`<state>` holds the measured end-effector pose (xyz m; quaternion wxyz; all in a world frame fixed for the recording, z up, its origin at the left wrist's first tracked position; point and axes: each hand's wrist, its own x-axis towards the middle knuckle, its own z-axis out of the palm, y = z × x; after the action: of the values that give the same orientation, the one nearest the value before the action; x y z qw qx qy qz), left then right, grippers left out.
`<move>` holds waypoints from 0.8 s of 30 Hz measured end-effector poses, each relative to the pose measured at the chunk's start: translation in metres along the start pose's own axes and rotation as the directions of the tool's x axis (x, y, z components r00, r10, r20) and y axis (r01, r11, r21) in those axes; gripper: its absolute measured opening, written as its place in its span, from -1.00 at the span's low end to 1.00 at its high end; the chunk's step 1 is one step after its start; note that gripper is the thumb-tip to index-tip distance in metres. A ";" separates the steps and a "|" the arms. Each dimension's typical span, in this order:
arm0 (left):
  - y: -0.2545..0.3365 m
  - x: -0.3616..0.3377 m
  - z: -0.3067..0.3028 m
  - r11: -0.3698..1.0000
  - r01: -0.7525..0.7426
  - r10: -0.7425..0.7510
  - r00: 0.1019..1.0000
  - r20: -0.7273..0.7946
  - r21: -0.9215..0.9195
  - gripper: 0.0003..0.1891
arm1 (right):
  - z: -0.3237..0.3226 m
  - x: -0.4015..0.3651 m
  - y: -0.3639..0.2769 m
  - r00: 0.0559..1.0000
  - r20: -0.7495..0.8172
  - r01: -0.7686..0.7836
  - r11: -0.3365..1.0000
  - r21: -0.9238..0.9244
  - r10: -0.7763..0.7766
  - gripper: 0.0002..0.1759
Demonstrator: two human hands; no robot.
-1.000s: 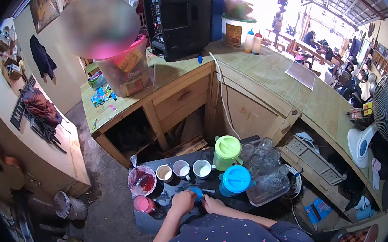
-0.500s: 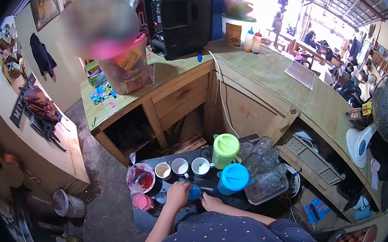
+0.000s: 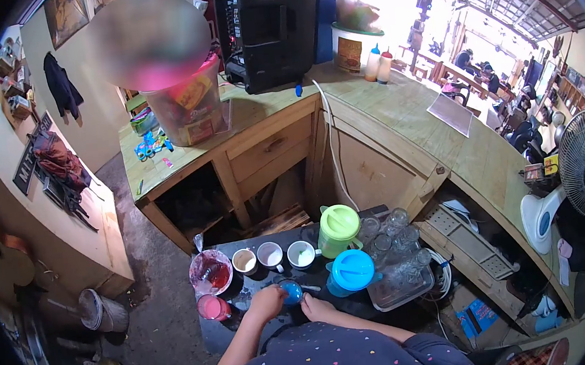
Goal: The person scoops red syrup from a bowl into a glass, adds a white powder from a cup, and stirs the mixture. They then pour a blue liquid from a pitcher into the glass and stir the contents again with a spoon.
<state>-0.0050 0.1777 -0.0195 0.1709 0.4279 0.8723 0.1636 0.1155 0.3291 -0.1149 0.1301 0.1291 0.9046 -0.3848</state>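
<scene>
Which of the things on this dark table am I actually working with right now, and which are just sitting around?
In hand: small blue cup, with left hand and right hand close on either side.

Lying about: row of white mugs, green-lidded jug, blue-lidded jug, tray of clear glasses, glass of pink drink, bowl of red liquid.

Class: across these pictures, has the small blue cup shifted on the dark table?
No. The blue cup keeps the same spot just left of the blue-lidded jug; the whole view merely drifts slightly.
</scene>
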 end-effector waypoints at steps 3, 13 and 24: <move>-0.002 0.004 -0.004 0.990 -0.097 0.093 0.995 -0.046 -0.099 -0.78 | 0.003 0.000 0.000 0.999 -0.016 -0.034 0.999 -0.008 0.034 -0.65; 0.003 0.007 -0.009 0.993 -0.070 0.066 0.997 -0.037 -0.093 -0.77 | 0.008 0.001 0.007 0.998 -0.056 0.026 0.999 -0.026 -0.028 -0.65; 0.002 0.006 -0.013 0.987 -0.059 0.046 0.995 -0.085 -0.148 -0.78 | 0.004 0.002 0.006 1.000 -0.003 0.020 1.000 0.001 -0.020 -0.68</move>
<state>-0.0124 0.1815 -0.0077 0.1625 0.4296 0.8522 0.2506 0.1160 0.3299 -0.1222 0.1247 0.1206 0.9059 -0.3864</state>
